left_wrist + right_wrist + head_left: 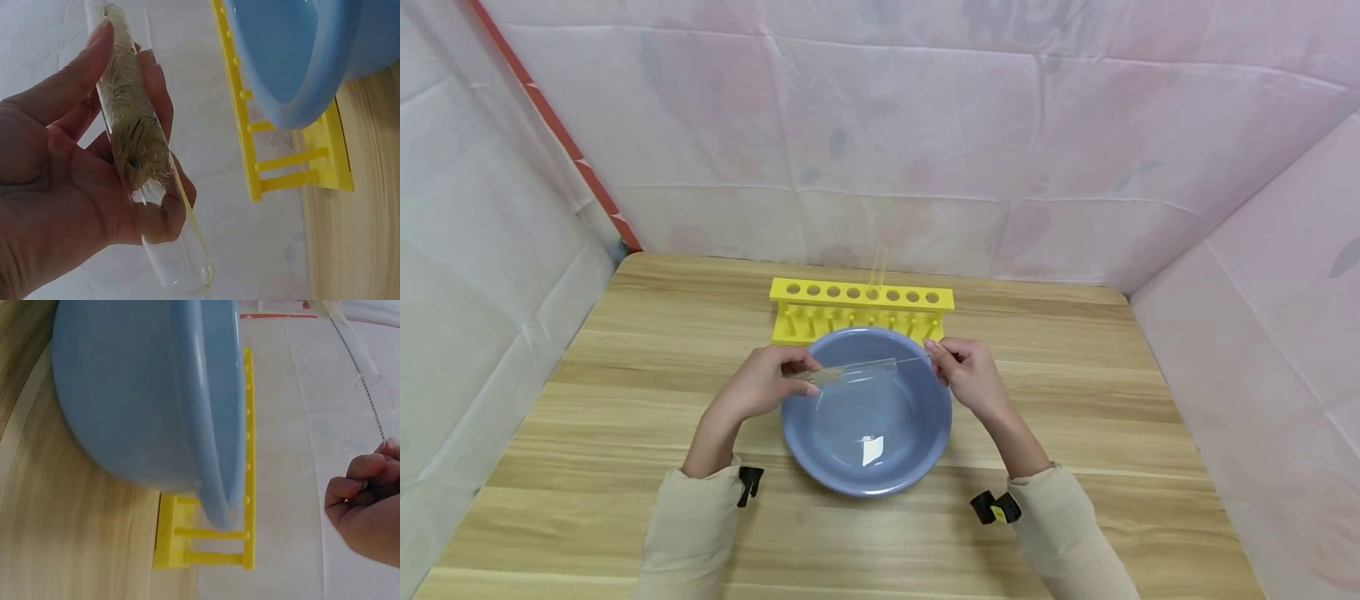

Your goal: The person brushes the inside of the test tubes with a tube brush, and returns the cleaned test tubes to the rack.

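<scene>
"What is over the basin [927,450]?"

"A clear test tube [871,367], glossy, with a pale-bristled brush [131,106] inside, darker towards its tufted tip."

"And each grip?"

"Left grip [767,382]: fingers curled round the tube above the basin. Right grip [968,377]: closed, pinching the brush's thin twisted wire [356,362]."

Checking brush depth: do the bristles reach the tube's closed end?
No, the bristles stop short, leaving the rounded end of the tube bare.
</scene>
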A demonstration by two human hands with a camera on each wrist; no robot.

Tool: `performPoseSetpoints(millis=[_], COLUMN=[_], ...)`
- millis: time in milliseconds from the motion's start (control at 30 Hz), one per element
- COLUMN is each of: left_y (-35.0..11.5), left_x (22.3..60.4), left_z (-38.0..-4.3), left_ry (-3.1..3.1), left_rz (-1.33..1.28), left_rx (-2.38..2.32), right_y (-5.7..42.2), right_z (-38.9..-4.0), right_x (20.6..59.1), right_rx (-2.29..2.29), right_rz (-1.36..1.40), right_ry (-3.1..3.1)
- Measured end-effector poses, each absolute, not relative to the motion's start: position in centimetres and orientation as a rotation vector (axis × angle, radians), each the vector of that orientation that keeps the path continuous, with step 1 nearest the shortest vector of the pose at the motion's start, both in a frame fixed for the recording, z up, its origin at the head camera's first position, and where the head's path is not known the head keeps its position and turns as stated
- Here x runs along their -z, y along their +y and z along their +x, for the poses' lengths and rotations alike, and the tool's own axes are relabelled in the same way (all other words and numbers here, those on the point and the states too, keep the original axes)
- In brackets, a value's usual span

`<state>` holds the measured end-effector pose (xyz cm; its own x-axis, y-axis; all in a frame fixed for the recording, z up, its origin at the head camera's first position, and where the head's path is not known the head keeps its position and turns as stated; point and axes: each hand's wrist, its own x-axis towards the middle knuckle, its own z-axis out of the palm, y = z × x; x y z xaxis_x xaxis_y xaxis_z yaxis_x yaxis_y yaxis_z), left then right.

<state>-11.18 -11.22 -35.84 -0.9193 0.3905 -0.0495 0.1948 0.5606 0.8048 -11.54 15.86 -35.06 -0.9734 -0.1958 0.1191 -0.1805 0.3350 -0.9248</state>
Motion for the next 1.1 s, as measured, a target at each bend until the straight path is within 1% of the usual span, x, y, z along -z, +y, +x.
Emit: performPoseSetpoints(millis=[233,367,500,700,800,867,967,1100], left_y=[-10.6,-10.5,-10.9,-11.8,-12.2,-12.3,-12.2,-12.0], left_x=[35.6,35.6,35.9,36.3,36.4,36.4,36.3,36.1], left_z=[-11.1,-11.1,-11.1,-11.2,-11.2,-11.2,-11.2,-11.0], left_ry=[2.671,2.667,2.619,2.544,2.52,2.514,2.52,2.549], left_rz=[0.38,0.359,0.391,0.446,0.457,0.457,0.449,0.392], left_rx=[-1.193,-1.185,-1.252,-1.341,-1.36,-1.362,-1.356,-1.33], right_y=[16.5,16.9,17.2,17.5,17.7,17.8,17.9,17.9], right_z=[-12.5,-12.7,-12.7,-12.7,-12.6,-12.5,-12.4,-12.4], right_x=[36.2,36.3,36.5,37.1,37.1,37.1,37.0,36.6], right_rx=[1.995,2.051,2.03,1.79,1.726,1.72,1.762,1.904], right_rz=[0.052,0.13,0.073,-0.254,-0.405,-0.451,-0.373,-0.146], right_ry=[2.044,1.839,1.95,2.468,2.606,2.636,2.563,2.299])
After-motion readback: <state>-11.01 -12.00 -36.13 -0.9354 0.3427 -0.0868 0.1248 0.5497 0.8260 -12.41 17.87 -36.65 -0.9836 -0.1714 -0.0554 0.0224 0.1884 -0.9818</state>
